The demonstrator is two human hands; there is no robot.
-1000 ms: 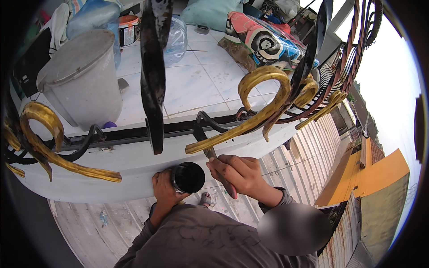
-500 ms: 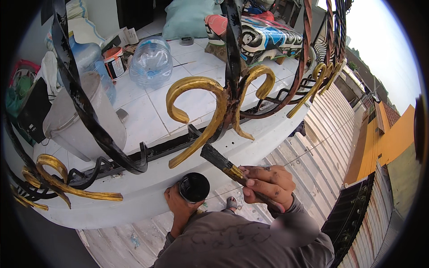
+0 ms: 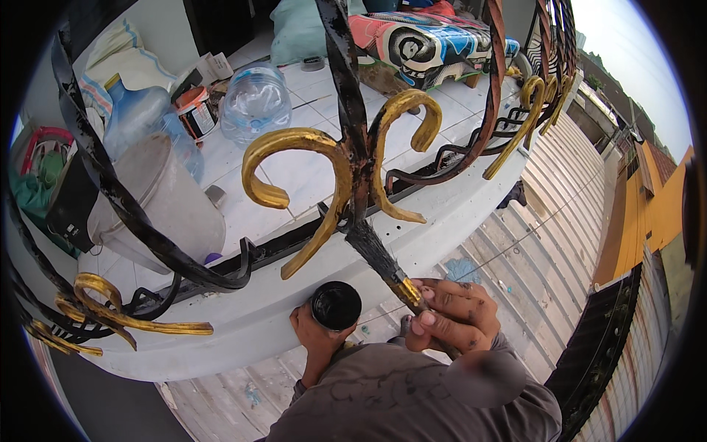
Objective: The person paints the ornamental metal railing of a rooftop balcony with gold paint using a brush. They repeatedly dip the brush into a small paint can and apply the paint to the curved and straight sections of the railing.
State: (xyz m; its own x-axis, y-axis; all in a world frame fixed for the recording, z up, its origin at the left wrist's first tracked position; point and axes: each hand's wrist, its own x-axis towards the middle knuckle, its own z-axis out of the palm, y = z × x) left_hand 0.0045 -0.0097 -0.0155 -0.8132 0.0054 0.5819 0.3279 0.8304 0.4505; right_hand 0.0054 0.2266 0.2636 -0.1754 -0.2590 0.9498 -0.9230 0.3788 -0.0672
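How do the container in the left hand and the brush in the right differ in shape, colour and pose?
Shape: the container is round and open-topped, while the brush is long and narrow.
Colour: the container is dark inside; the brush has a gold band behind black bristles.
Pose: the container's mouth faces up; the brush slants, bristles toward the railing.
Both show black and are being held.

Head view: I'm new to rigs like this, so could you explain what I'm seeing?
There is no machine, just a person's bare hands. The camera, worn on the head, looks down; its fisheye lens bends straight edges. The left hand holds a round container, dark inside. The right hand holds a brush, its dark bristles at the foot of a black bar with gold scrolls. Beyond the white ledge, a grey bucket and clear plastic bottle sit on the tiled floor.
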